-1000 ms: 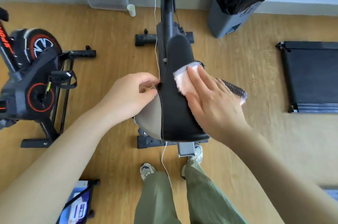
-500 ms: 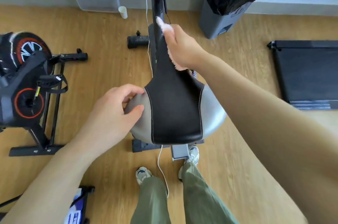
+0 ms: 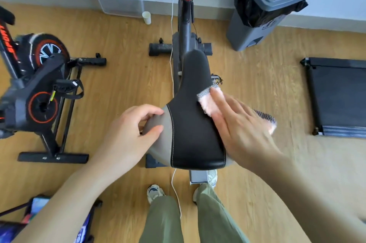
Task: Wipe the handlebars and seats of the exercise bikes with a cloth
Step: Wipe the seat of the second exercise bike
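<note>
Two exercise bikes stand on the wooden floor (image 3: 257, 84) below my head camera: one (image 3: 185, 30) dead ahead, nose toward the wall, and a black-and-red one (image 3: 35, 88) well apart at the left. A grey lidded bin (image 3: 265, 7) sits by the wall at the right, and a flat black treadmill (image 3: 336, 96) lies further right. Nearest me is the centre bike's seat (image 3: 196, 116), black on top with grey flanks. The left hand (image 3: 128, 133) grips the seat's grey left flank, fingers and thumb curled on it. The right hand (image 3: 243, 129), blurred, lies flat with fingers straight and spread, pressing a fluffy pink cloth (image 3: 209, 103) against the seat's right side, near where it narrows. I judge the seat wipe is the step in hand; the handlebars are out of view. Next I would want firm strokes across the black top and rear, the left hand bracing, clear of the white cable (image 3: 172, 24) beside the frame.
</note>
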